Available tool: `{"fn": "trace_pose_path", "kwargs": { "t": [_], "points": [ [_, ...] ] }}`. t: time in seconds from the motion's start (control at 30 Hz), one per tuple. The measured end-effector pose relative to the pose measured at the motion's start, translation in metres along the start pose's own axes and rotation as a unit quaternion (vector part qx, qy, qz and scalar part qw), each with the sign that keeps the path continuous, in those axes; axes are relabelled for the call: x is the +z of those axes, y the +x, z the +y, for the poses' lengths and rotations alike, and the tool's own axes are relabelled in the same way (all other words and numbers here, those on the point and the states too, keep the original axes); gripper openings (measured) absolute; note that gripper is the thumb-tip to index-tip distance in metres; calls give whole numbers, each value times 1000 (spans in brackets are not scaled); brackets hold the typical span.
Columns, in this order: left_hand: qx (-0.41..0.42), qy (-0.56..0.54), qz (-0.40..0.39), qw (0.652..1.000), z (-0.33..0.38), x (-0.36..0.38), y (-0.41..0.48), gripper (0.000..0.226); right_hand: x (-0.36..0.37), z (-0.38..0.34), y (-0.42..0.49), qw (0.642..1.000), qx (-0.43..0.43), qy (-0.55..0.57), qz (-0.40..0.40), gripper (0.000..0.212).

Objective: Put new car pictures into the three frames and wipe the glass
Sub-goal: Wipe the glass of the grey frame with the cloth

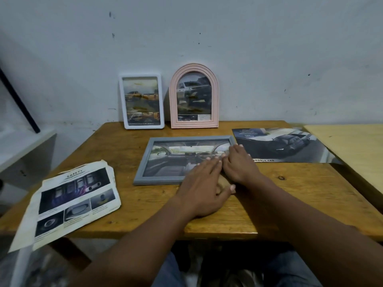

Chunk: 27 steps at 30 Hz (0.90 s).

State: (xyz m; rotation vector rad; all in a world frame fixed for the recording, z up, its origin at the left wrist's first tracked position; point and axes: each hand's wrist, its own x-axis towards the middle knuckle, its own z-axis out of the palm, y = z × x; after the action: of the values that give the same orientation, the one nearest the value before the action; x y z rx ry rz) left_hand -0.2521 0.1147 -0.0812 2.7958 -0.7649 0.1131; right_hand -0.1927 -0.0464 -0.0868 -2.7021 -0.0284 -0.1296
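A grey frame lies flat in the middle of the wooden table, holding a car-interior picture. My left hand lies flat over its lower right corner, fingers together. My right hand rests on the frame's right edge, fingers bent against the glass. A white frame and a pink arched frame stand against the wall, both with car pictures and smeared glass. No cloth is visible; whether a hand covers one I cannot tell.
A creased "SAFETY" car brochure page hangs over the table's front left edge. A dark car poster lies at the right. A lighter table adjoins on the right, and a white shelf stands left.
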Motion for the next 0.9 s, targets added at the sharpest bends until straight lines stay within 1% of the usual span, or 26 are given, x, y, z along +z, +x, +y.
{"fn": "trace_pose_path", "kwargs": {
  "t": [0.1,0.2,0.3,0.53,0.73,0.9],
  "points": [
    [-20,32,-30,999,1,4,-4,78,3,0,-1,1000,-3,-18,-4,58],
    [-23,41,-30,998,-1,-1,-4,67,0,3,-3,1000,-5,-13,-19,59],
    [-36,41,-29,998,-19,-5,-15,59,0,3,-5,1000,-14,-18,-11,58],
    [-143,63,-22,988,-86,-25,-54,60,-1,2,-3,998,-27,-46,-15,57],
    [-214,76,-35,973,-88,-27,-59,64,0,6,0,997,-34,-67,-19,50],
    [-265,43,-51,962,-89,-27,-49,67,0,6,0,996,-38,-77,-13,48]
  ]
}}
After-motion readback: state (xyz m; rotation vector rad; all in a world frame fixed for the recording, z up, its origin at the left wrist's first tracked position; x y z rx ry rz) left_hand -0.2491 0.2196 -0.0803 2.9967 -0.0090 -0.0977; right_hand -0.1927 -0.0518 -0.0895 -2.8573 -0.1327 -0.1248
